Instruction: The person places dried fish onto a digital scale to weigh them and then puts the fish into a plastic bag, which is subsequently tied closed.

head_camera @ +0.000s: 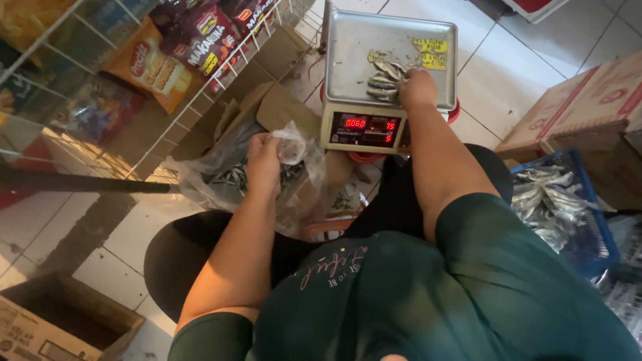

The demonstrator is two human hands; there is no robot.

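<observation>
My right hand point(416, 87) rests on the steel pan of a digital scale point(361, 40), fingers closed around a small pile of dried silver fish point(384, 79). The scale's red display point(364, 125) is lit. My left hand point(263, 160) grips the gathered mouth of a clear plastic bag point(200, 175) that holds more dried fish and lies on the floor left of the scale.
A blue crate point(588, 234) of dried fish sits at my right, with cardboard boxes point(582, 107) behind it. A white wire rack point(134, 80) of snack packets stands at the left. An open cardboard box point(53, 321) sits at the lower left on the tiled floor.
</observation>
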